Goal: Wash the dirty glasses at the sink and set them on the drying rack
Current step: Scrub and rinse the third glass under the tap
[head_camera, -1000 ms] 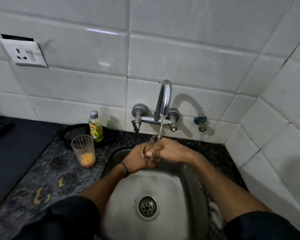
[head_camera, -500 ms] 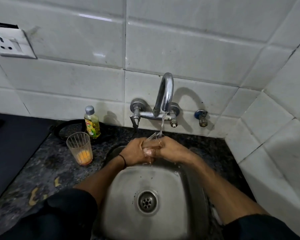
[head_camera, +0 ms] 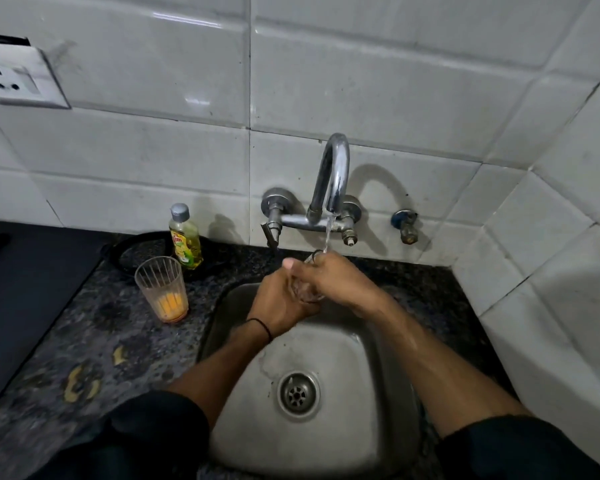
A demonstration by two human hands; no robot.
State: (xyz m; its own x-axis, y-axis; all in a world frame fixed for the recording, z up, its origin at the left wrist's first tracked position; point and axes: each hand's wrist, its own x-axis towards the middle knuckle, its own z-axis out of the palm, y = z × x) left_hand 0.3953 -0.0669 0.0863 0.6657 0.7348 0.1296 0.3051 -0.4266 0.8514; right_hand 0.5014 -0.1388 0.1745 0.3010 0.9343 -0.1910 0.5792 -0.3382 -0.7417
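Observation:
A clear glass (head_camera: 305,289) sits between both my hands over the steel sink (head_camera: 343,431), under the water running from the chrome tap (head_camera: 333,174). My left hand (head_camera: 278,306) grips the glass from the left and below. My right hand (head_camera: 333,278) wraps over it from the right, fingers curled round its upper part. Most of the glass is hidden by my fingers. A second ribbed glass (head_camera: 161,289) with orange residue at its bottom stands on the dark granite counter (head_camera: 94,341), left of the sink.
A yellow dish-soap bottle (head_camera: 185,237) stands behind the dirty glass, by a black ring-shaped object (head_camera: 132,251). A dark surface (head_camera: 21,282) lies at the far left. A wall socket (head_camera: 14,77) sits on the white tiles; a small valve (head_camera: 406,226) is right of the tap.
My hands stay under the stream with the glass. The right hand has shifted further over the top of it, and my view has drifted slightly.

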